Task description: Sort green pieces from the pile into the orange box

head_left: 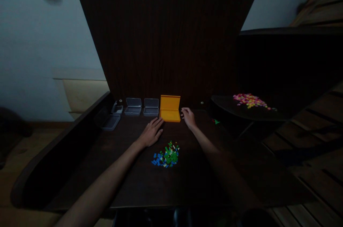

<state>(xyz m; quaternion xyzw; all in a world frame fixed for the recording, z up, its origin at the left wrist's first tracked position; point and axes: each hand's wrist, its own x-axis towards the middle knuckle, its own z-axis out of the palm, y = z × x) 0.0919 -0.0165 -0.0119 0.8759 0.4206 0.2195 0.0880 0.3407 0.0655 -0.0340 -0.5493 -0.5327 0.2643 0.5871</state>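
My left hand (152, 132) lies on the dark table with its fingers stretched toward the front left corner of a yellow box (170, 115), whose hinged lid is up. Just right of that box is my right hand (188, 117), its fingers bent in beside the box's edge. Whether the right fingers hold anything is too dark and small to make out. Nearer to me, between my forearms, a loose pile of small building bricks (168, 156) in green, blue, white and yellow is spread on the table.
Two clear plastic boxes (151, 107) with raised lids stand left of the yellow one. Farther left are another clear box (111, 122) and a smaller one (118, 110). Pink and yellow pieces (252, 100) lie on a side shelf (225, 105) at right. A tall dark panel (171, 41) rises behind.
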